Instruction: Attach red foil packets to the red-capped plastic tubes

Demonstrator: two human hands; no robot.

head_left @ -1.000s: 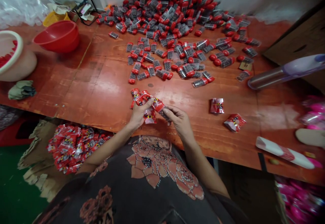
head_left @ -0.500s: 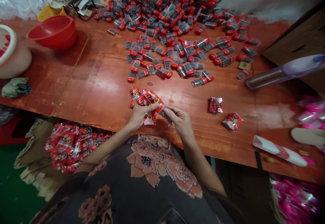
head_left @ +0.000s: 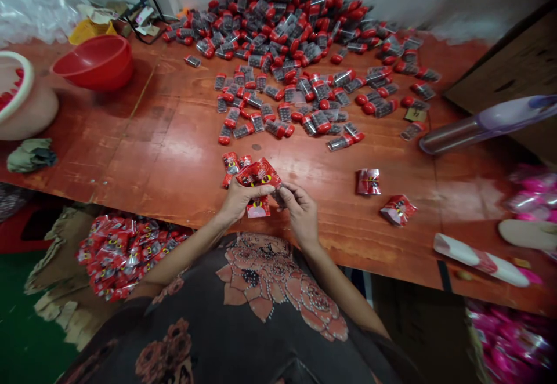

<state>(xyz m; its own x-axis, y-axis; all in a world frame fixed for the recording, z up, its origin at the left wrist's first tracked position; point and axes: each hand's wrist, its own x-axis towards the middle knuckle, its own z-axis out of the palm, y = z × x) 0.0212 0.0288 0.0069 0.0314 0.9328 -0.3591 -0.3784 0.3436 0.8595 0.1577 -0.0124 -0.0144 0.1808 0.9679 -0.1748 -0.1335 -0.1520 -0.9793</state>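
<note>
My left hand [head_left: 238,199] is closed on a red printed plastic packet [head_left: 263,171], thumb across its lower edge. My right hand [head_left: 301,210] pinches a small clear tube with dark contents [head_left: 278,196] at the packet's near right corner. Fingers cover most of the tube, so I cannot tell how far it sits inside the packet. Other red printed packets [head_left: 230,162] lie on the table beside and under my left hand; one packet [head_left: 258,207] shows below its thumb. Two filled-looking red packets [head_left: 368,181] rest to the right of my hands.
A large heap of red-capped clear tubes [head_left: 278,36] spreads across the table's back. At left stand a red bowl [head_left: 93,62] and a white bucket [head_left: 32,105]. Many red packets [head_left: 126,250] fill a box below the table edge. A purple-handled cylinder [head_left: 483,123] lies right.
The packet in my left hand has turned, its printed face now broader to view. My right fingers have closed further over the tube, which shows less. The whole view has shifted slightly.
</note>
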